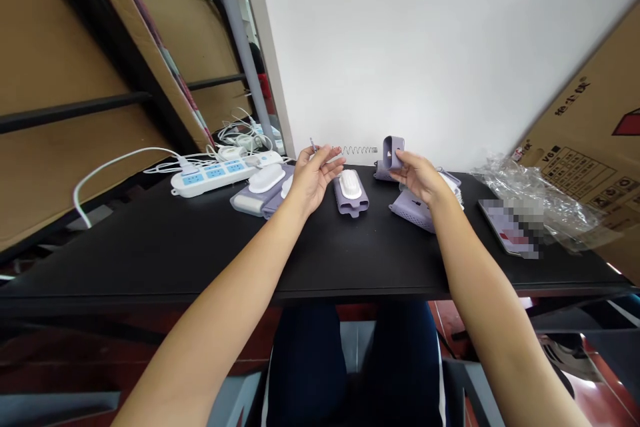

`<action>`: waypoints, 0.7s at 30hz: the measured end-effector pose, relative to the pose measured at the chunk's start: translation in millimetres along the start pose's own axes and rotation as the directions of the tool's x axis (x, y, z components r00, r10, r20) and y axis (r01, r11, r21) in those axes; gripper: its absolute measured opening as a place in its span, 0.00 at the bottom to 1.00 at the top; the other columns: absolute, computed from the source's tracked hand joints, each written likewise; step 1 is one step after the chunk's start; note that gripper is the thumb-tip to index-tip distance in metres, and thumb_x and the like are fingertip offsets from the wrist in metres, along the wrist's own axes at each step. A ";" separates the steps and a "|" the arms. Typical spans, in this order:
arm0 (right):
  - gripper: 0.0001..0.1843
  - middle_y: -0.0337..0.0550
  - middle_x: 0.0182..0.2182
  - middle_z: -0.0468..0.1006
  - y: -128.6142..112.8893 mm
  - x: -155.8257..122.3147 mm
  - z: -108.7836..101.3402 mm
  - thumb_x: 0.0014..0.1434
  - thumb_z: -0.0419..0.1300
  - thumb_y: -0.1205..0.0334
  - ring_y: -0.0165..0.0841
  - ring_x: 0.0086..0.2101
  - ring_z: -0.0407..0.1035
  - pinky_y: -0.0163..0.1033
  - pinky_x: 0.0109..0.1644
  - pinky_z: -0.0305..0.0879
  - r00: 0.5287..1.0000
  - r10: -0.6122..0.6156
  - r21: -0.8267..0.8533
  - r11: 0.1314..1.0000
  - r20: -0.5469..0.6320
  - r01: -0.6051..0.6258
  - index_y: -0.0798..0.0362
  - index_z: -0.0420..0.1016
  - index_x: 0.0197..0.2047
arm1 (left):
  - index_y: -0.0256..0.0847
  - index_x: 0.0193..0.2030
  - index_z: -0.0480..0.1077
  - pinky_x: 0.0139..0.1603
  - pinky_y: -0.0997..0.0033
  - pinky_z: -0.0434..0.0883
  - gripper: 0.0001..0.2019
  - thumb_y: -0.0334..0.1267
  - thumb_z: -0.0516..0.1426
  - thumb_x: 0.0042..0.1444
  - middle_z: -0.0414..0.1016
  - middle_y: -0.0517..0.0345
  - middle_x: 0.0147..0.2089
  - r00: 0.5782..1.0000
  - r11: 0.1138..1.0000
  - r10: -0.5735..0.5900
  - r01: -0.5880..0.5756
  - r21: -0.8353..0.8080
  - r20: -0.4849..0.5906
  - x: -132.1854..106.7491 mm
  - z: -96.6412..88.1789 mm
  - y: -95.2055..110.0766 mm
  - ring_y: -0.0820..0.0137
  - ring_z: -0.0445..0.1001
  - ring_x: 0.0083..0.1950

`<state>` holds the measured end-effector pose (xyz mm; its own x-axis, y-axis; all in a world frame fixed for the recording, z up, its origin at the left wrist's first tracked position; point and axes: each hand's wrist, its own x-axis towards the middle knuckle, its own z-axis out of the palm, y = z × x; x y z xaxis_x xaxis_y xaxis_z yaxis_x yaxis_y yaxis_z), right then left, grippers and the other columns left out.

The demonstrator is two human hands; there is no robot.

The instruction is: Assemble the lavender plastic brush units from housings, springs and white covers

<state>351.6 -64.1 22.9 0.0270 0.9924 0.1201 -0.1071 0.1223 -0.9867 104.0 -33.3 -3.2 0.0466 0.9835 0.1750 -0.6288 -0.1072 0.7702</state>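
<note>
Left grip [314, 180] pinches a wire spring [357, 149], free end just beside the hollow purple case [393, 153] clasped in the right grip [421, 177]; between and below them, a white-topped purple piece [351, 185]!

i have an open lane over the black tabletop [357, 257] at the frame's center, bounded by the left forearm [245, 287] and right forearm [483, 287]. at its far end, a purple housing [353, 207] blocks a straight low pass. higher up, a thin coil spring [357, 149] bars most of the gap between the left hand [313, 180] and right hand [420, 177], ending just short of a purple sleeve [393, 155]. behind, i'm stopped by the white wall [425, 47]. left of center, a power strip [215, 175] hems me in; right of center, a smartphone [493, 213] and crumpled plastic bag [543, 190] obstruct sideways travel.
</note>
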 end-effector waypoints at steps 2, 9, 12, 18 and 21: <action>0.07 0.40 0.39 0.85 -0.1 -5.2 2.4 0.64 0.67 0.56 0.32 0.41 0.79 0.39 0.55 0.75 0.997 0.055 0.168 0.984 0.061 -0.065 0.49 0.78 0.41 | 0.45 0.42 0.65 0.43 0.73 0.79 0.18 0.39 0.72 0.55 0.86 0.56 0.44 1.000 1.000 0.007 -0.007 0.006 0.016 -1.4 1.2 0.8 0.70 0.86 0.41; 0.06 0.41 0.39 0.86 2.1 -5.5 11.3 0.69 0.62 0.59 0.32 0.39 0.80 0.38 0.51 0.76 0.992 0.098 0.324 0.939 0.081 -0.120 0.51 0.79 0.42 | 0.45 0.40 0.64 0.45 0.75 0.79 0.18 0.38 0.71 0.55 0.86 0.57 0.45 0.997 0.999 0.024 -0.027 0.042 0.070 -5.2 3.8 4.1 0.71 0.86 0.43; 0.03 0.39 0.37 0.85 4.7 -4.9 11.1 0.67 0.63 0.61 0.31 0.37 0.79 0.38 0.52 0.75 0.991 0.102 0.304 0.945 0.086 -0.123 0.50 0.78 0.41 | 0.46 0.40 0.64 0.44 0.75 0.79 0.19 0.37 0.72 0.54 0.86 0.58 0.44 0.996 0.998 0.031 -0.035 0.043 0.079 -6.8 5.6 4.6 0.71 0.86 0.42; 0.03 0.37 0.37 0.84 6.1 -6.8 13.3 0.65 0.65 0.59 0.31 0.38 0.78 0.39 0.54 0.74 0.989 0.079 0.276 0.955 0.121 -0.110 0.48 0.77 0.40 | 0.45 0.41 0.63 0.46 0.73 0.80 0.21 0.39 0.73 0.52 0.86 0.56 0.46 0.996 0.993 0.015 -0.025 0.115 0.091 -8.6 6.2 2.5 0.69 0.86 0.44; 0.03 0.37 0.36 0.84 4.5 -8.0 14.8 0.64 0.65 0.60 0.31 0.38 0.78 0.40 0.55 0.73 0.991 0.086 0.274 0.955 0.103 -0.111 0.48 0.77 0.39 | 0.45 0.41 0.63 0.47 0.71 0.81 0.23 0.41 0.74 0.51 0.86 0.54 0.48 0.995 0.991 0.019 -0.032 0.132 0.099 -8.5 5.4 1.6 0.68 0.86 0.45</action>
<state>336.1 -71.2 19.1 -0.0843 0.9954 0.0456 -0.3776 0.0104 -0.9259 106.7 -42.6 -0.2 0.1112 0.9620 0.2495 -0.5218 -0.1572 0.8384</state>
